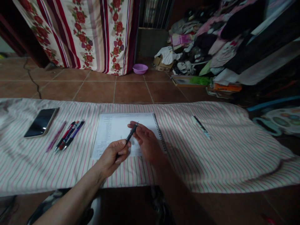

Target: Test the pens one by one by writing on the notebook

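Observation:
My left hand point(114, 156) and my right hand point(146, 140) both grip a dark pen point(131, 133) above a spiral notebook point(112, 128) that lies open on a striped cloth point(211, 156). The left fingers are wrapped round the pen's lower end. The right fingers pinch its upper end near the tip. The notebook page carries printed or written lines.
A phone point(41, 122) lies at the left of the cloth beside several pens point(67, 136). Another pen point(201, 127) lies to the right. Beyond are the tiled floor point(131, 90), a floral curtain point(93, 34), a purple bowl point(140, 68) and a heap of clothes point(206, 40).

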`<action>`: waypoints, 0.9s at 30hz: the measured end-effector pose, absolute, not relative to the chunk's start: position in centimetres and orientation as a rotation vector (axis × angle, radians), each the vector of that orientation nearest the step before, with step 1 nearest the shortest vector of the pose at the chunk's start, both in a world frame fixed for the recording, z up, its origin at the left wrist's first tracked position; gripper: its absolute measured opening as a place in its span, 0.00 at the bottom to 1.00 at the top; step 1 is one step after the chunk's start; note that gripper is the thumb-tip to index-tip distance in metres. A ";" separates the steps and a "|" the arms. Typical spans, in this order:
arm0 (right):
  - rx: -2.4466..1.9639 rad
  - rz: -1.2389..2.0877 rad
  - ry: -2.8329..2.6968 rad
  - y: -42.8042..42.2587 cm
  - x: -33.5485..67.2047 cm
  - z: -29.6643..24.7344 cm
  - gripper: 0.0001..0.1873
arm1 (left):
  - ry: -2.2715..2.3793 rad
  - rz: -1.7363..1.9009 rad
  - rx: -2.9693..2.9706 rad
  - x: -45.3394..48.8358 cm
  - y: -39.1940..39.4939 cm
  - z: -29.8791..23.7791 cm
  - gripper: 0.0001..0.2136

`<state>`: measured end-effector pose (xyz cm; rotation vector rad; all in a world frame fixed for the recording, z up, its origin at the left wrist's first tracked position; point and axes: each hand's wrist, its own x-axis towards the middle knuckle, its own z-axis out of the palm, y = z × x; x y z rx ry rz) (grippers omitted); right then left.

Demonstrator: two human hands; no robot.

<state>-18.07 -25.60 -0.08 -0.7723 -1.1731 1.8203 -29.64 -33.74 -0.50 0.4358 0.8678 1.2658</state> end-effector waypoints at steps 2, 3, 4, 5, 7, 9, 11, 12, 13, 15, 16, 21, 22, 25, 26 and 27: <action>-0.776 1.865 -1.160 -25.5 -17.9 0.0 0.16 | 0.872 1.260 0.430 -29.6 -33.7 -0.4 0.12; -0.788 1.875 -1.136 -25.4 -17.8 0.0 0.15 | 0.884 1.257 0.438 -29.5 -33.7 -0.3 0.12; -0.804 1.877 -1.108 -25.3 -17.8 0.0 0.14 | 0.900 1.258 0.454 -29.5 -33.7 -0.2 0.13; -0.822 1.872 -1.083 -25.2 -17.8 -0.1 0.13 | 0.920 1.260 0.476 -29.4 -33.7 -0.1 0.13; -0.850 1.840 -1.057 -25.1 -17.9 -0.3 0.11 | 0.964 1.263 0.526 -29.3 -33.6 0.0 0.15; -0.882 1.769 -1.067 -25.1 -18.0 -0.4 0.12 | 1.000 1.267 0.570 -29.3 -33.6 -0.1 0.16; -0.922 1.693 -1.111 -25.2 -18.1 -0.6 0.12 | 1.019 1.264 0.598 -29.3 -33.6 -0.2 0.17; -0.939 1.666 -1.137 -25.3 -18.2 -0.6 0.13 | 1.020 1.265 0.608 -29.3 -33.6 -0.2 0.17; -0.949 1.653 -1.160 -25.4 -18.2 -0.6 0.14 | 1.015 1.264 0.614 -29.4 -33.6 -0.3 0.17; -0.941 1.653 -1.188 -25.6 -18.3 -0.6 0.15 | 0.991 1.254 0.612 -29.5 -33.7 -0.4 0.16; -0.923 1.663 -1.189 -25.7 -18.3 -0.6 0.14 | 0.975 1.250 0.601 -29.5 -33.7 -0.4 0.16; -0.821 1.806 -1.194 -25.9 -17.9 0.1 0.16 | 0.899 1.259 0.507 -29.8 -33.7 -0.3 0.13; -0.821 1.825 -1.191 -25.8 -17.8 0.1 0.16 | 0.892 1.258 0.497 -29.8 -33.7 -0.3 0.13; -0.827 1.868 -1.117 -25.6 -17.8 0.0 0.12 | 0.898 1.249 0.504 -30.0 -33.7 -0.3 0.13; -0.819 1.877 -1.081 -25.6 -17.9 -0.1 0.11 | 0.902 1.250 0.515 -30.0 -33.7 -0.3 0.13; -0.808 1.876 -1.051 -25.5 -18.0 -0.2 0.10 | 0.908 1.254 0.527 -30.0 -33.7 -0.3 0.13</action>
